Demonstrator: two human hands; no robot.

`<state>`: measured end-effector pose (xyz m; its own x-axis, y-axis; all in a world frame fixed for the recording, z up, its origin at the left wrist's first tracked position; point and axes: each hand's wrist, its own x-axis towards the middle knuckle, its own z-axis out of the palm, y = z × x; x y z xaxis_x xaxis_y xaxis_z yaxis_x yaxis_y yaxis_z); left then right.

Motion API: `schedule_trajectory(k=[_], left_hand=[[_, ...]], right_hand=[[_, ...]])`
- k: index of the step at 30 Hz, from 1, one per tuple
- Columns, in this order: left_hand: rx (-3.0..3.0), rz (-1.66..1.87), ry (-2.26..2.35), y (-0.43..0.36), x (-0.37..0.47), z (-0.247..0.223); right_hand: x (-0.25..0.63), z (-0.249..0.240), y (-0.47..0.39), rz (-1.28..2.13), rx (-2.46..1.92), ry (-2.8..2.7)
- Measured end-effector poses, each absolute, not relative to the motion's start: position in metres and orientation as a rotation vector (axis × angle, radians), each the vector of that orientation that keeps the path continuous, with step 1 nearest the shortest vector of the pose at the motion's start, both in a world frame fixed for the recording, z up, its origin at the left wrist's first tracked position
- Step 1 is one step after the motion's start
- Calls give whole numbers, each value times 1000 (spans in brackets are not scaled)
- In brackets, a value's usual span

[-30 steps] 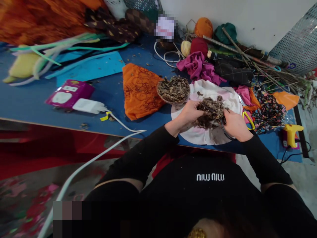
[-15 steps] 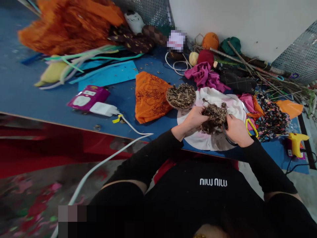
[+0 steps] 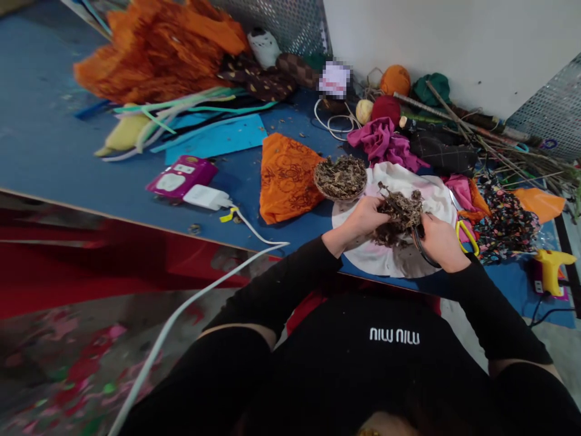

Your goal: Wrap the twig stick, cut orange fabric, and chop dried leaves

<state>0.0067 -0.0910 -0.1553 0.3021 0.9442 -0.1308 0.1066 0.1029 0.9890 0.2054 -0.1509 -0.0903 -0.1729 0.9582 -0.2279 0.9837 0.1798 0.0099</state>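
Note:
Over a round white cloth (image 3: 363, 260), my left hand (image 3: 363, 220) is closed on a clump of dry brown plant bits (image 3: 402, 213). My right hand (image 3: 443, 242) is closed at the clump's right side, with the black loop handle of scissors (image 3: 423, 249) in its grip; the blades are hidden. Just left of the cloth's back edge is a small round bowl (image 3: 339, 195) heaped with similar dry plant bits. An orange patterned cloth bundle (image 3: 288, 175) lies against the bowl. Yellow-handled scissors (image 3: 467, 237) lie close to the right hand.
A yellow glue gun (image 3: 550, 269) stands at the table's right end, beside floral fabric (image 3: 508, 227). A purple power adapter (image 3: 181, 177) with a white plug trails a white cable (image 3: 181, 309) over the front edge. Sticks (image 3: 476, 124), cloth-covered balls and orange fabric (image 3: 158, 51) line the back.
The whole view has shifted, so the table things appear farther right. Both hands keep their hold at the dry clump, with little visible movement.

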Motion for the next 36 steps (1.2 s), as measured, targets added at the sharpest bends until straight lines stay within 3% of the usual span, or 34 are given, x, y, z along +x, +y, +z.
schedule_trajectory(k=[14,24,36], left_hand=[[1139,875,1090,-99,8,-146],[817,963,803,-98,0,-143],[1079,1084,881,-97,4,-152]], right_hand=[[200,-87,-148,-281,1910,2279],[240,-87,-155,-284,2055,2409],[230,-98,-162,-304,1979,2402]])
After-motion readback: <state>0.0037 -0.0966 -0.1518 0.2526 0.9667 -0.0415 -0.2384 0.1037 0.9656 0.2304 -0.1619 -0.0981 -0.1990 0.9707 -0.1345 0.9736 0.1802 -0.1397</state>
